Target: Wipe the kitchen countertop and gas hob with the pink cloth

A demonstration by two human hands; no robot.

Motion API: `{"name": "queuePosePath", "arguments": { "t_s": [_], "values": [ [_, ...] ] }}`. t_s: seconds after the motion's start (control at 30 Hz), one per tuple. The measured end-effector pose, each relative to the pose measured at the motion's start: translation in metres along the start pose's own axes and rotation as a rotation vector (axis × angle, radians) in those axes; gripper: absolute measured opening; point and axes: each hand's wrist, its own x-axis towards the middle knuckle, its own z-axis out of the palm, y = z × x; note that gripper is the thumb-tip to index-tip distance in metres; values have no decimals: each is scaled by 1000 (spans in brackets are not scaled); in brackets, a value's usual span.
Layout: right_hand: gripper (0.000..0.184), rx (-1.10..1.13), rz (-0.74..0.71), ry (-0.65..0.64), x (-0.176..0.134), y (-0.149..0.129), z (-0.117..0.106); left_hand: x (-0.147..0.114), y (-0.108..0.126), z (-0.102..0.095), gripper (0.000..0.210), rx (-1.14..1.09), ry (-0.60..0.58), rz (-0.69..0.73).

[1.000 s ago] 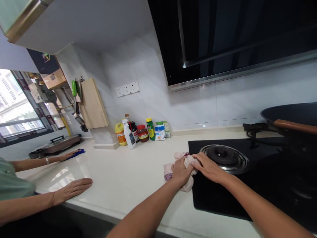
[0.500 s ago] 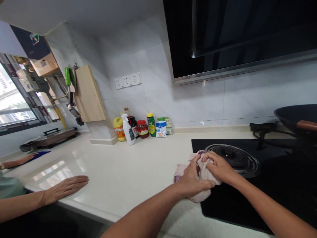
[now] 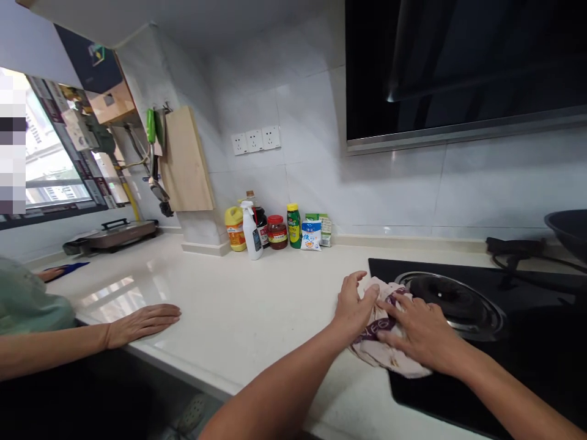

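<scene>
A crumpled pale pink cloth (image 3: 378, 353) with dark purple printed patches lies across the left edge of the black cooktop (image 3: 463, 382) and the white counter. My right hand (image 3: 422, 330) rests on top of the cloth, palm down, fingers spread over it. At the cloth's left side is my left hand (image 3: 353, 308), its fingers apart and its thumb at the cloth's upper edge; whether the thumb touches it I cannot tell. Just behind my right hand is a round burner (image 3: 449, 299).
A co-worker's hand (image 3: 144, 322) lies flat on the counter (image 3: 220, 318) at left; another hand rests on a blue cloth (image 3: 71, 269). Along the wall stand a spray bottle (image 3: 252, 232), jars and packets. A wok (image 3: 571, 232) is at right, under the range hood (image 3: 458, 73).
The bunched cloth has been spread out wider and flatter. My left hand has loosened from it, and my right hand has turned flat onto it. The view has shifted right-to-left slightly.
</scene>
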Motion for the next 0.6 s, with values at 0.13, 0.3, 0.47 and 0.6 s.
{"name": "queuePosePath", "arguments": {
  "t_s": [0.13,0.3,0.47,0.6],
  "values": [
    [66,-74,-138,-67,-9,-20,10,-6,2,-2,39,133,35,195],
    [45,-73,-98,-92,4,-19,18,-13,1,3,32,233,-23,329],
    [41,-129,-77,-145,46,-1,27,-19,2,5,33,263,-93,419],
    [45,-193,38,-151,90,19,41,-21,1,8,35,398,-106,520]
  ]
}}
